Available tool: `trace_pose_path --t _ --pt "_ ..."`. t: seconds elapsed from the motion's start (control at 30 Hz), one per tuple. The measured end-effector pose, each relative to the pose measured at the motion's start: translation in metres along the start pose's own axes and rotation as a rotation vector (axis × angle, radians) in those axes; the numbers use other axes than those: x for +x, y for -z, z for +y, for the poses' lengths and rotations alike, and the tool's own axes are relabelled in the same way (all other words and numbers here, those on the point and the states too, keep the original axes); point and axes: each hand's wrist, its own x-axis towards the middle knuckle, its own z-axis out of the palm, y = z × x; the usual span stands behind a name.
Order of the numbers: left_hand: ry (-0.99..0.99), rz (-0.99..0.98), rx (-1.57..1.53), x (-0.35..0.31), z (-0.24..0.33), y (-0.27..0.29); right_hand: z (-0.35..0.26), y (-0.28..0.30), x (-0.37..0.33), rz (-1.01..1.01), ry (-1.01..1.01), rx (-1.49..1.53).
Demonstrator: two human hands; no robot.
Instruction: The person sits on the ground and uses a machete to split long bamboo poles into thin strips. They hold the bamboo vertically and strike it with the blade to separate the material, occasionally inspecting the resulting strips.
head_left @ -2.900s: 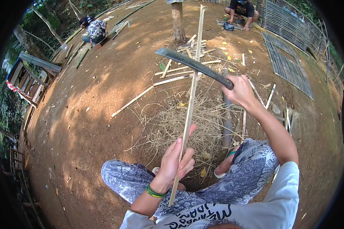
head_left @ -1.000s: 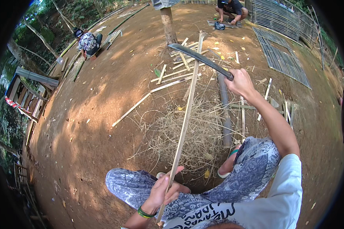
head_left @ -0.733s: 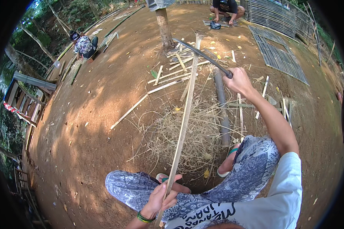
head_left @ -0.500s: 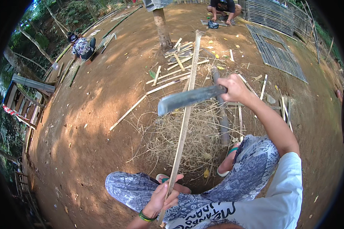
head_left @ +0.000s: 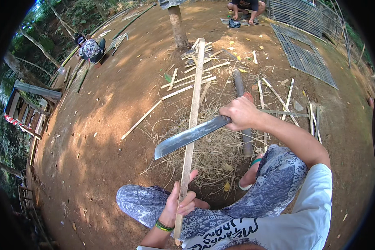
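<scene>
A long pale bamboo strip (head_left: pixel 196 98) slants up and away from my lap. My left hand (head_left: pixel 179 202) is closed round its lower part, the thumb sticking out along it. In my right hand (head_left: pixel 241 113) is the handle of a machete (head_left: pixel 191 135). The broad dark blade crosses the strip above my left hand, its blunt tip pointing left; whether the edge touches the strip I cannot tell. Beneath lies a heap of thin bamboo shavings (head_left: pixel 216 160). A dark round pole (head_left: pixel 247 141) lies along the heap's right side, partly behind my right hand.
Cut bamboo strips (head_left: pixel 191 79) lie scattered beyond the heap, near a tree trunk (head_left: pixel 178 29). Slatted bamboo panels (head_left: pixel 306 58) rest on the earth at far right. One person (head_left: pixel 89 50) squats at far left, another (head_left: pixel 246 8) at the back. A small wooden shelter (head_left: pixel 27 110) stands left.
The machete has come down along the strip toward me, with my right hand moving nearer and left. My left hand has shifted slightly, and the strip's far end sits a little lower and further left.
</scene>
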Motion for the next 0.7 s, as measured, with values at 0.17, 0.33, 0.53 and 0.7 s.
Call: trace_pose_path --t 0.17,0.33,0.53,0.7 --pt "0.008 0.043 0.097 0.01 0.01 -0.01 -0.033 0.0 0.007 -0.041 0.122 0.08" --pt "-0.017 -0.018 0.096 0.014 0.012 -0.004 -0.041 0.002 0.012 0.024 0.056 0.061" --pt "-0.022 0.048 0.264 -0.001 0.003 -0.016 -0.004 0.019 0.021 0.167 -0.404 0.085" --pt "-0.039 0.109 0.524 0.002 0.004 -0.016 -0.005 0.017 0.008 0.142 -0.124 -0.008"
